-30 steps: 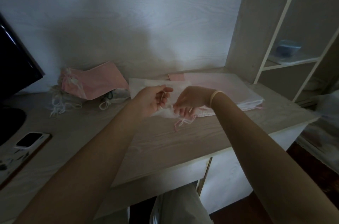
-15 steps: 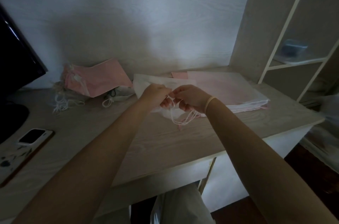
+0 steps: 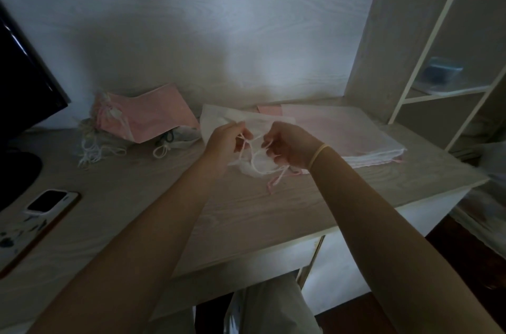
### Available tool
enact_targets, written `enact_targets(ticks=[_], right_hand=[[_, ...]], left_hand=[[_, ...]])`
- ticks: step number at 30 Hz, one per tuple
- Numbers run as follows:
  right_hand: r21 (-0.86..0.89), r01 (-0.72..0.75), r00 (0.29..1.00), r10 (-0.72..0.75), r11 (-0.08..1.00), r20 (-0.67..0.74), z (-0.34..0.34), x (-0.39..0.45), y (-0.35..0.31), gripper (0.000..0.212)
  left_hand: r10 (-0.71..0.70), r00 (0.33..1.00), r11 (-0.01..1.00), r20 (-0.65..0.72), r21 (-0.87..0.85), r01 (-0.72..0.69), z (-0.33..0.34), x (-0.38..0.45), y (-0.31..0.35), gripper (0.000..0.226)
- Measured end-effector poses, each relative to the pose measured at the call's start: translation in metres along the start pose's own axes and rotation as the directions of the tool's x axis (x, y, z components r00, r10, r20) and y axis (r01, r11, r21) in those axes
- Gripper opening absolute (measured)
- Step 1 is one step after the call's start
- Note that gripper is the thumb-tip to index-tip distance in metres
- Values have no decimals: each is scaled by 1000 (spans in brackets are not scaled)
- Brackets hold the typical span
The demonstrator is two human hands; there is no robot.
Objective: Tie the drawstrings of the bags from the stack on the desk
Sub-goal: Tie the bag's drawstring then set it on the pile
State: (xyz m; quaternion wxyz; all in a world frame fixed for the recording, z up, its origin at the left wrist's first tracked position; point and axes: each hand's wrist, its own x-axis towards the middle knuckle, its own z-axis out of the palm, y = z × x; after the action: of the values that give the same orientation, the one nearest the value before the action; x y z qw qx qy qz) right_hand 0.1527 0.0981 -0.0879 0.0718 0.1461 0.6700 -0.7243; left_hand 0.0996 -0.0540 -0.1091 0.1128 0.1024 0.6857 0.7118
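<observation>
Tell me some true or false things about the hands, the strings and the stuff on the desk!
1. Both hands, left hand and right hand, pinch the thin white drawstring. True.
2. The flat stack of pink and white fabric bags lies left of the hands. False: it lies to their right.
3. The dark-screened phone lies on the pale wooden desk. True.
4. The right wrist is bare. False: a thin yellowish band circles it.
</observation>
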Motion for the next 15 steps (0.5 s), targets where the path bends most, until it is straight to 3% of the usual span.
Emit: enact_targets(ticks=[2,5,8,9,11,13,14,15], right_hand=[[177,74,991,-53,981,-119,-6,2,-6,23],[354,313,931,-211,881,-299,-17,1,-18,23],[689,362,930,-298,628,-216,-22,-8,-32,33],[720,336,932,-323,607,-162,-22,-12,-35,39],[571,307,943,-324,761,-76,-19,-16,-37,42],[144,307,951,-299,941,-77,-17,-18,-31,30],[-151,309,943,-323,939,-83,-16,-18,-27,21],[-423,297,934,-353,856,-59,-14,-18,-24,11]], left_hand=[[-29,999,1000,-32,-8,29,-3,3,-4,38],[-50,997,999,-57,-19,49,-6,4,-10,41],[-46,997,999,-62,-10,45,-6,3,-12,40],[-43,997,999,-61,-5,43,-5,3,-13,39],[-42,996,999,-74,-3,42,-5,4,-13,38],[-52,994,998,-98,-24,50,-4,4,-12,36],[-55,993,998,-102,-26,52,-3,4,-10,36],[-53,993,998,-102,-23,51,-3,4,-10,37]])
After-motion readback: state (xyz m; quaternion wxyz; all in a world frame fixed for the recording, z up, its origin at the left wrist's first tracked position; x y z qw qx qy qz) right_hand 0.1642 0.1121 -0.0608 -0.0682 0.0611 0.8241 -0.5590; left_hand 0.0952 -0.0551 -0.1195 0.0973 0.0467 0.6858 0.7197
